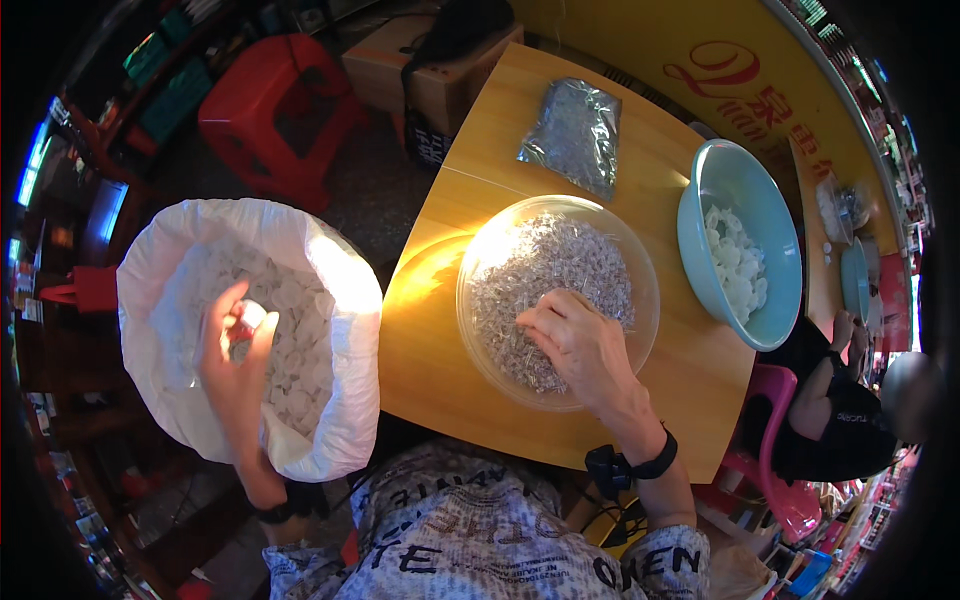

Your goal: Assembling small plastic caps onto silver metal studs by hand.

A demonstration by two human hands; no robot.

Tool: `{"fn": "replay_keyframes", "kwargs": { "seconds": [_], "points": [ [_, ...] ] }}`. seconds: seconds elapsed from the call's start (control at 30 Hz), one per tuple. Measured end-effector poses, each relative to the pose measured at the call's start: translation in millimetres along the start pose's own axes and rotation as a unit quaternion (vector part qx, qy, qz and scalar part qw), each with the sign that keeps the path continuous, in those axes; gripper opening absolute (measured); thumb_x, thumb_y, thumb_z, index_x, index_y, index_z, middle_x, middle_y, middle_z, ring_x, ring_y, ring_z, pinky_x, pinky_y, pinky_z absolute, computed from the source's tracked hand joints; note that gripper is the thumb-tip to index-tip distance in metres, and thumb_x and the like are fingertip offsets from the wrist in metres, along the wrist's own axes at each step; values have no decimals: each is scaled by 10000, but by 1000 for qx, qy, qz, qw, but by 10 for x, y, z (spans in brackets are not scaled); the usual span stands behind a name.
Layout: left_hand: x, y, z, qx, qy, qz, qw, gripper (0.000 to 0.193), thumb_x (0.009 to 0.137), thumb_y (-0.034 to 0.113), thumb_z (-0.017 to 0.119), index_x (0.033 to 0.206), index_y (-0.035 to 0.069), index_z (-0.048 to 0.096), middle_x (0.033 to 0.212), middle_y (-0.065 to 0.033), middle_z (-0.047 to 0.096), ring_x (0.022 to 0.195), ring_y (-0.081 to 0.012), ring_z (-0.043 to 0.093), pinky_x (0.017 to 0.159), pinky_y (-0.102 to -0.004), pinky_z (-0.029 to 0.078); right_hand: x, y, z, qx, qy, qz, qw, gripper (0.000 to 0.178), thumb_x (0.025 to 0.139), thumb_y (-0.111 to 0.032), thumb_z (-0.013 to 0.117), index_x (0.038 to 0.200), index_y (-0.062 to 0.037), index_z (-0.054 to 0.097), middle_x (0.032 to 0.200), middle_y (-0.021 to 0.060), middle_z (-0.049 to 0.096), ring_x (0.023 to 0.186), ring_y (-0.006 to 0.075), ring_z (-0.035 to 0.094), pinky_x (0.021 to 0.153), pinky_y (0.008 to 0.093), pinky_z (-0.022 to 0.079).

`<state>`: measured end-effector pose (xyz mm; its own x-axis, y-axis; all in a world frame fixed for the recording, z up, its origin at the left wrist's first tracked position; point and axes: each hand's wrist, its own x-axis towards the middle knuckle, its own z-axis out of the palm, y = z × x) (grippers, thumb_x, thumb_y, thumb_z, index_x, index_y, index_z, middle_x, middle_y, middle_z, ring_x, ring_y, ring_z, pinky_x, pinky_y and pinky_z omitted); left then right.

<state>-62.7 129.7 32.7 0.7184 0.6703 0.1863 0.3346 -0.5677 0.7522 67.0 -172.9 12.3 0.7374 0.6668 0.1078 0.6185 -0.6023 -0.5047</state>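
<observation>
Over the open white sack [345,400] at the left, my left hand [232,365] is raised with thumb and fingers closed round a small white cap [250,316]. Many small translucent, round cap-like pieces [295,345] fill the sack below it. My right hand [585,350] reaches into a clear round tub [648,330] on the table, fingertips pinched at the heap of tiny clear and silvery plastic pieces [540,275]. Whatever those fingertips hold is hidden or too small to name.
A light-blue basin [692,225] with white pieces stands tilted at the table's right. A silvery bag [575,130] lies behind the tub on the wooden table [440,370]. Beyond are a red stool [270,110] and a cardboard box [385,65]. Another person [840,420] sits far right.
</observation>
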Motion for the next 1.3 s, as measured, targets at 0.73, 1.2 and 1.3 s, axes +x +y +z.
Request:
{"fn": "replay_keyframes", "kwargs": {
  "seconds": [0.73, 1.2, 1.3],
  "points": [
    [-610, 884, 1107, -457, -315, -60, 830, 142, 852, 45, 631, 993, 22, 640, 999, -17, 530, 824, -56, 515, 698, -177, 415, -42, -184, -179, 648, 67, 235, 722, 150, 818, -44, 670, 961, 0, 655, 815, 33, 642, 711, 81, 598, 623, 212, 511],
    [-529, 776, 1047, -508, -337, -156, 777, 79, 859, 54, 627, 932, 29, 610, 933, 4, 555, 763, -45, 504, 664, -182, 409, -4, -307, -38, 540, 90, 161, 821, 114, 811, 36, 645, 920, 6, 658, 886, 51, 638, 720, 77, 612, 630, 182, 507],
    [-534, 763, 1080, -534, -325, -175, 761, 47, 863, 56, 620, 904, 40, 603, 875, 11, 568, 702, -39, 486, 617, -180, 392, 8, -320, -18, 546, 84, 154, 819, 111, 817, 16, 650, 927, 1, 657, 884, 45, 641, 721, 72, 608, 633, 183, 509]
  ]
}}
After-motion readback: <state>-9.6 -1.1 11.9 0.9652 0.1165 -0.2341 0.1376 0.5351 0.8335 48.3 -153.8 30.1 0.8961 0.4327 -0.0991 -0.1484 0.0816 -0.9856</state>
